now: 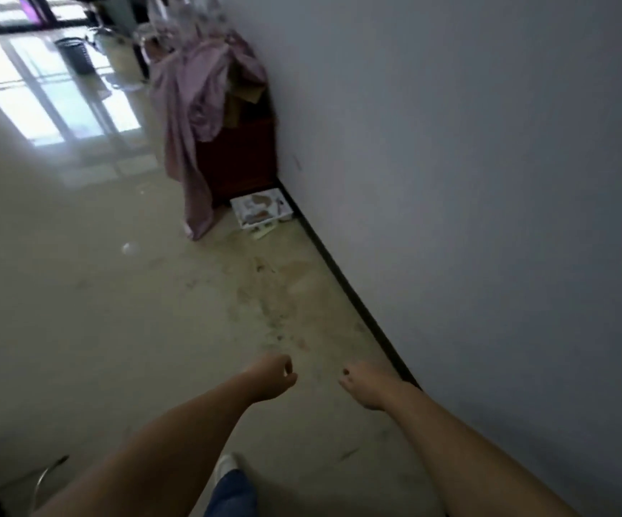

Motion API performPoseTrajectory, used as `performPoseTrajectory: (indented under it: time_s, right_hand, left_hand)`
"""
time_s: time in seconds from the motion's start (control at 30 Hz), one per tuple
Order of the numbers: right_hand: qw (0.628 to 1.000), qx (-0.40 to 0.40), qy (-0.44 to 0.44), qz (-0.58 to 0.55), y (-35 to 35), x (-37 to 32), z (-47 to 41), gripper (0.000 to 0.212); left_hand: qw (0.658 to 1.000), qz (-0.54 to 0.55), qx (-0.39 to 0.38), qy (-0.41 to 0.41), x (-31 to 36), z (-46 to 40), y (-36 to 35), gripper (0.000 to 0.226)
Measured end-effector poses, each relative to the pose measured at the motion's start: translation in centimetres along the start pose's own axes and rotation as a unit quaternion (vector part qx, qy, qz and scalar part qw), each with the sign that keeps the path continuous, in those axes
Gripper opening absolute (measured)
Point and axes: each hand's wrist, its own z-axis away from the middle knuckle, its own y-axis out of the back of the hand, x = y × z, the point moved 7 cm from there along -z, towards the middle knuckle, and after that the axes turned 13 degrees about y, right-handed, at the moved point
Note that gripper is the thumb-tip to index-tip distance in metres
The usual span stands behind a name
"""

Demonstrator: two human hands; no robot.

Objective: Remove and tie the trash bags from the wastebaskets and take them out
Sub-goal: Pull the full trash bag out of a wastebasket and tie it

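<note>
A dark slatted wastebasket (75,54) stands far off on the shiny floor near the glass doors at the top left. No trash bag shows clearly in it from here. Both my arms reach forward over the floor in the lower middle of the view. My left hand (275,378) is loosely curled with nothing in it. My right hand (362,386) hangs with its fingers pointing down and slightly apart, also holding nothing. Neither hand is near the wastebasket.
A grey wall with a dark baseboard (343,278) runs along the right. A reddish cabinet (240,158) draped with pink cloth (186,143) stands against it, a white box (262,210) on the floor beside it. My shoe (226,466) and jeans leg show at the bottom.
</note>
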Motion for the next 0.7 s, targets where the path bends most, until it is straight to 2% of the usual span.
performPoseTrajectory:
  time_s: [0.2,0.43,0.5,0.7]
  right_hand:
    - [0.997,-0.051,0.026,0.058,-1.4,-10.0,-10.1,0.043]
    - [0.982,-0.104,0.081,0.132,-1.0,-22.8,-21.6,0.037]
    - [0.977,-0.117,0.102,0.147,-0.8,-26.0,-24.4,0.033]
    - [0.953,-0.18,0.147,0.194,0.9,-31.7,-33.5,0.042]
  left_hand:
    - [0.996,0.059,-0.011,0.065,-13.3,-1.1,3.1,0.041]
    - [0.986,0.092,0.018,0.137,-28.6,-3.5,9.7,0.039]
    - [0.983,0.092,0.026,0.156,-31.8,-4.3,11.3,0.039]
    - [0.977,0.116,0.016,0.181,-37.0,-9.1,15.2,0.039]
